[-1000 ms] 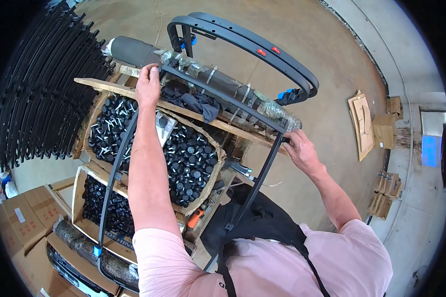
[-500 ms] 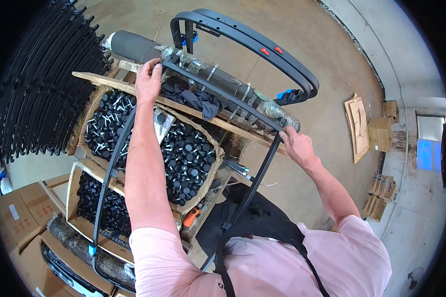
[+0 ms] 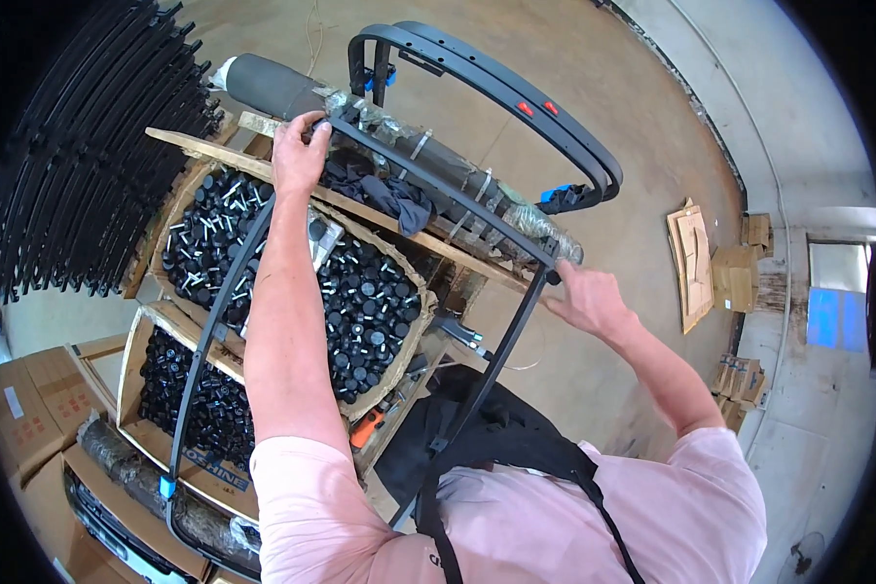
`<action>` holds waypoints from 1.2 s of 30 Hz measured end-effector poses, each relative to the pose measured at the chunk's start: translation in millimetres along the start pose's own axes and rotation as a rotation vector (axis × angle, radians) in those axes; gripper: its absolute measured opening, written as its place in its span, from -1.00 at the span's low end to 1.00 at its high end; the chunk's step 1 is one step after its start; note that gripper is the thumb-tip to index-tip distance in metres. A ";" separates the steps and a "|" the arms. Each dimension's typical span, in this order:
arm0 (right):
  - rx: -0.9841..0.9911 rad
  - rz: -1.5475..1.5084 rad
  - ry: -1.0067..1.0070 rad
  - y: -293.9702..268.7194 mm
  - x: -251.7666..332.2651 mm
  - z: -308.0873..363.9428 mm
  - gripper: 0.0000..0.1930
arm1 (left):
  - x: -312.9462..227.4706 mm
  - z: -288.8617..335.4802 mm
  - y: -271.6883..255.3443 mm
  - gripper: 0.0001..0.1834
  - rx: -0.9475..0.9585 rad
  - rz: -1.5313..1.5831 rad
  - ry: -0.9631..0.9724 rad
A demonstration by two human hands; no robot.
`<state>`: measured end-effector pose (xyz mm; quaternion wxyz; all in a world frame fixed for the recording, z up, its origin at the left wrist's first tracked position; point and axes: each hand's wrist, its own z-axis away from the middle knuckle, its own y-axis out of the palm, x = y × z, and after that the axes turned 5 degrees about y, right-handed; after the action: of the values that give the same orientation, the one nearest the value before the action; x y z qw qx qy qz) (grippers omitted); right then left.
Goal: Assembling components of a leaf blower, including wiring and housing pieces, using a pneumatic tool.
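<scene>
A black tubular metal frame (image 3: 438, 185) lies across the padded roll in front of me, its two long sides running back toward my body. My left hand (image 3: 300, 154) is closed round its far left corner, thumb on the near side. At the far right corner, my right hand (image 3: 594, 300) pinches a small black round screw-in foot (image 3: 555, 277) against the tube. The fingers partly hide this piece. Under my left forearm, cardboard boxes hold many such black round feet with bolts (image 3: 368, 316) and smaller black parts (image 3: 195, 389).
Beyond the wrapped padded roll (image 3: 273, 86) stands another curved black frame (image 3: 487, 78) with red and blue pieces. Black frames (image 3: 78, 165) are stacked at left. A dark cloth (image 3: 389, 195), an orange-handled tool (image 3: 367, 426) and a wooden board (image 3: 204, 148) lie nearby. Flattened cardboard (image 3: 691, 263) leans at right.
My right hand has shifted slightly down at the corner and turned, and the black round foot now shows at its fingertips. My left hand keeps its hold on the frame.
</scene>
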<state>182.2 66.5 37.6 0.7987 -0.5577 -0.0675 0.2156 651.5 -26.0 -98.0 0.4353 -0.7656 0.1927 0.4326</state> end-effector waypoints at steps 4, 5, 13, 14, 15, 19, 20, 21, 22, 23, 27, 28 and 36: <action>0.325 0.269 -0.030 -1.6 -9.5 -3.5 -0.67 | 24.4 2.5 -4.1 -0.68 0.044 0.066 0.006; 0.094 0.117 -0.104 -3.2 -5.8 -0.2 -0.72 | 25.4 0.0 -2.0 -0.68 0.041 0.068 0.005; -0.017 0.065 -0.143 2.9 -11.3 -10.4 -0.82 | 12.7 1.8 -1.5 -0.68 0.016 0.042 0.011; 0.155 0.199 -0.090 7.5 -16.8 -18.5 -0.82 | 7.7 0.5 -2.4 -0.68 0.001 0.010 -0.002; 0.329 0.331 -0.034 11.2 -21.2 -22.4 -0.82 | 2.5 0.1 -2.2 -0.68 -0.014 -0.021 -0.016; 0.015 0.092 -0.157 4.2 -7.9 -17.5 -0.85 | 11.3 -2.1 -4.8 -0.66 -0.005 0.012 -0.006; 0.171 0.221 -0.130 4.5 -13.2 -20.6 -0.85 | 12.2 -0.8 -4.3 -0.66 0.000 0.014 -0.003; 0.327 0.350 -0.101 5.2 -15.7 -21.2 -0.84 | 13.5 2.4 -4.1 -0.66 0.019 0.012 0.009; 0.326 0.352 -0.104 3.3 -13.1 -19.4 -0.84 | 13.3 5.1 -4.9 -0.65 0.029 0.008 0.017; 0.187 0.224 -0.117 0.8 -7.4 -14.2 -0.84 | 12.7 6.2 -5.1 -0.65 0.040 0.003 0.025; 0.424 0.363 -0.070 2.1 -9.9 -19.4 -0.82 | 21.5 2.9 -4.8 -0.61 0.001 0.133 -0.003; 0.422 0.366 -0.072 -0.5 -7.5 -17.5 -0.82 | 20.1 5.8 -3.7 -0.59 0.007 0.217 -0.031; -0.007 0.060 -0.158 1.6 -9.7 -17.8 -0.75 | -2.9 -0.3 -5.5 -0.43 0.120 0.076 -0.115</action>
<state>179.2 47.5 30.9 0.7821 -0.5435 -0.1143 0.2827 653.7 -23.4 -92.8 0.4739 -0.7043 0.2220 0.4797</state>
